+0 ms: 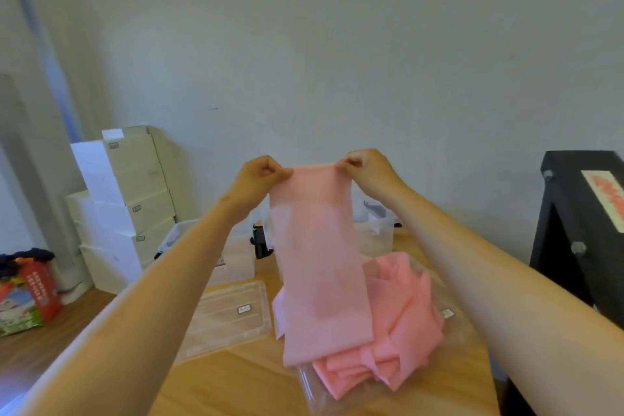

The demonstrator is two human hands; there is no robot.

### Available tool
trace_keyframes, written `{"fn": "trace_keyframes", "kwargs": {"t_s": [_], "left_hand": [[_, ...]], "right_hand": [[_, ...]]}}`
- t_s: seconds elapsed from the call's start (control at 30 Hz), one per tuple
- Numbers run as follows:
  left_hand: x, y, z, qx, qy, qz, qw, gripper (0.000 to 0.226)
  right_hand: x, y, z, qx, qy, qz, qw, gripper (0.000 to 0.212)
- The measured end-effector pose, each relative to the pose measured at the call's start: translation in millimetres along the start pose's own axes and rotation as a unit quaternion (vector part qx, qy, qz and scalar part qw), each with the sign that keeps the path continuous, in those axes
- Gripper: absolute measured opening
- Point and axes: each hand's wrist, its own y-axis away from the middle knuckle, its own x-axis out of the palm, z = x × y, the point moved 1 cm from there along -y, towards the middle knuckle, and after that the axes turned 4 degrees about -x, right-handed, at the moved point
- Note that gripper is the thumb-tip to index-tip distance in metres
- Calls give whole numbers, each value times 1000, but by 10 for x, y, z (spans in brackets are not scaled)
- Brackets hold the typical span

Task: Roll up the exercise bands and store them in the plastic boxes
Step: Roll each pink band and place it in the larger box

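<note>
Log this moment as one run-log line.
pink band: hangs unrolled over table | left hand: pinches one top corner | right hand: pinches other | band pile: beneath | clear lid: on table

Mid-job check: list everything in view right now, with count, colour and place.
held band: one, pink, hanging from both hands above the table
band pile: one, pink, on clear plastic, table's right
clear plastic base: one, transparent, under the pile; lid or box unclear
lid: one, transparent, flat, left of the pile
plastic boxes: at least two, transparent, table's far end
dark object: one, black, behind the held band
table: one, light wood
cartons: several, white, stacked at left wall
package: one, red and green, floor far left
stand: one, black, right edge
left hand: one, pinching the band's top left corner
right hand: one, pinching its top right corner
</note>
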Motion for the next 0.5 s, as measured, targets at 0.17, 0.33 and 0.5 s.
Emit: {"fn": "trace_keyframes", "kwargs": {"t_s": [0.17,0.33,0.5], "left_hand": [[-193,2,-750,57,11,-21,998,18],[-344,62,-1282,100,42,-17,994,12],[-464,70,-1481,108,-42,12,993,7]], "right_hand": [[-514,-177,619,-54,-43,-50,996,14],[-853,-258,990,-83,-63,-81,991,15],[-1019,-236,1195,-102,-69,-84,989,16]]}}
